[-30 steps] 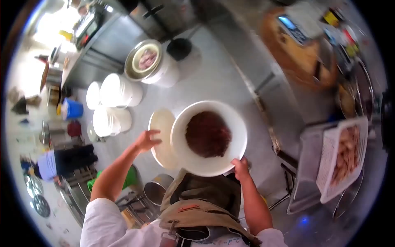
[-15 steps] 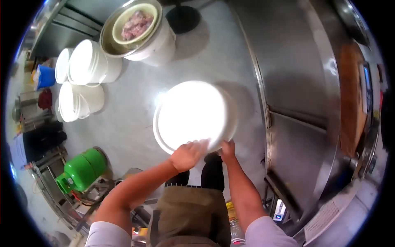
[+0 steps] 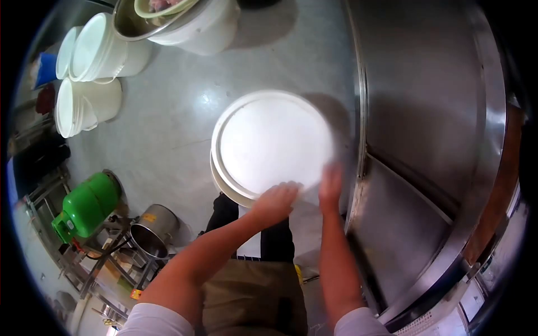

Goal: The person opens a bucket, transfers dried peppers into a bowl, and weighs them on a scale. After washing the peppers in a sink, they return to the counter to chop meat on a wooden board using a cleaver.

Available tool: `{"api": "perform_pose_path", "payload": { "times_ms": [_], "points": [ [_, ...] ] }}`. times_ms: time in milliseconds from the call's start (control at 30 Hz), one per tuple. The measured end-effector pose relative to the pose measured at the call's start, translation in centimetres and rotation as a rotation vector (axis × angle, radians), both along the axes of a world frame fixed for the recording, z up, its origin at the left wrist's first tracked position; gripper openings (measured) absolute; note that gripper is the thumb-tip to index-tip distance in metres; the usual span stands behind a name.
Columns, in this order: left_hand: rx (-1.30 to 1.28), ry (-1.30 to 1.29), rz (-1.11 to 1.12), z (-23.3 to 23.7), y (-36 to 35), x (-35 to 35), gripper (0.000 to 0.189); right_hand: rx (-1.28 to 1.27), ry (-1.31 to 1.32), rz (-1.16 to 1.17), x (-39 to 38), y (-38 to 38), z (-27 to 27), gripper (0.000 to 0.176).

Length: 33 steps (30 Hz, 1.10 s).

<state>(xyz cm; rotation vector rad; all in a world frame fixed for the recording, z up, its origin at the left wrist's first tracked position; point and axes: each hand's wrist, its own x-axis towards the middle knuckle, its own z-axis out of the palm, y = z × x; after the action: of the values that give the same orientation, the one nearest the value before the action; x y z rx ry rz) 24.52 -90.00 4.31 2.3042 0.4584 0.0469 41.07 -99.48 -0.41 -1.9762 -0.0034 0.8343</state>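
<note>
A round white lid (image 3: 272,143) rests over a white bucket (image 3: 227,185) in front of my legs. The lid sits off-center, and the bucket's rim shows below it at the left and near side. My left hand (image 3: 277,200) is at the lid's near edge, its fingers bent over the rim. At the lid's right edge is my right hand (image 3: 330,187), smeared by motion, its fingers pointing away from me. Whether it grips the rim or only touches it cannot be made out.
Several white buckets (image 3: 92,106) stand at the far left. A steel bowl (image 3: 126,22) with a basin of raw meat (image 3: 161,5) sits on another bucket. A green gas cylinder (image 3: 89,204) and a steel pot (image 3: 154,227) are at the left; a steel counter (image 3: 426,84) runs along the right.
The lid has shifted right, uncovering the bucket rim at the left. My left hand has moved right with it, and my right hand has moved outward and farther up the lid's right edge.
</note>
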Motion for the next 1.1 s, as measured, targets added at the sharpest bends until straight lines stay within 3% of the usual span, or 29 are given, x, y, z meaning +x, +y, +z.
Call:
{"api": "perform_pose_path", "payload": {
  "times_ms": [33, 100, 167, 200, 233, 333, 400, 467, 600, 700, 733, 833, 1000, 1100],
  "points": [
    [-0.049, -0.065, 0.039, 0.6, 1.2, 0.1, 0.046, -0.009, -0.085, 0.119, 0.8, 1.2, -1.0, 0.055],
    [-0.043, 0.206, 0.022, 1.8, 6.4, 0.5, 0.055, -0.043, -0.231, 0.276, 1.9, 3.3, -1.9, 0.051],
    [0.364, 0.06, 0.521, 2.7, 11.2, -0.2, 0.06, -0.114, -0.342, 0.364, 2.4, 4.4, -0.8, 0.046],
    [0.376, 0.063, 0.586, 1.6, 14.2, -0.3, 0.058, -0.036, -0.289, 0.36, 2.5, 5.0, 0.2, 0.042],
    [0.388, 0.065, 0.655, 0.7, 16.4, -0.5, 0.057, -0.141, -0.26, 0.415, 2.6, 5.6, 1.4, 0.041],
    [0.072, 0.182, 0.654, -0.9, 17.9, -1.4, 0.05, -0.413, -0.209, 0.577, 2.5, 6.0, 3.3, 0.039],
    [0.131, 0.165, 0.632, -1.6, 17.0, -2.6, 0.047, -0.534, -0.207, 0.69, 1.7, 4.4, 2.5, 0.04],
    [0.236, 0.162, 0.601, -2.1, 16.2, -4.0, 0.043, -0.466, -0.2, 0.522, 0.2, 3.6, 2.3, 0.04],
    [0.165, 0.157, 0.631, -2.8, 16.3, -4.2, 0.039, -0.242, -0.329, 0.218, -2.3, 4.1, 0.1, 0.042],
    [0.106, 0.195, 0.706, -3.2, 16.4, -3.9, 0.039, -0.314, -0.354, 0.165, -2.7, 4.2, -1.1, 0.048],
    [0.154, 0.181, 0.699, -4.2, 16.3, -4.0, 0.038, -0.275, -0.325, 0.048, -3.0, 5.1, -0.5, 0.045],
    [-0.026, 0.309, 0.702, -3.9, 16.6, -3.9, 0.035, -0.243, -0.327, 0.128, -2.8, 5.0, 0.6, 0.044],
    [0.007, 0.264, 0.689, -3.7, 18.5, -4.4, 0.038, -0.281, -0.147, -0.062, -3.7, 6.1, -0.6, 0.048],
    [-0.094, 0.374, 0.727, -2.6, 23.8, -6.8, 0.038, -0.313, -0.291, 0.016, -7.1, 10.6, -0.3, 0.047]
  ]
}}
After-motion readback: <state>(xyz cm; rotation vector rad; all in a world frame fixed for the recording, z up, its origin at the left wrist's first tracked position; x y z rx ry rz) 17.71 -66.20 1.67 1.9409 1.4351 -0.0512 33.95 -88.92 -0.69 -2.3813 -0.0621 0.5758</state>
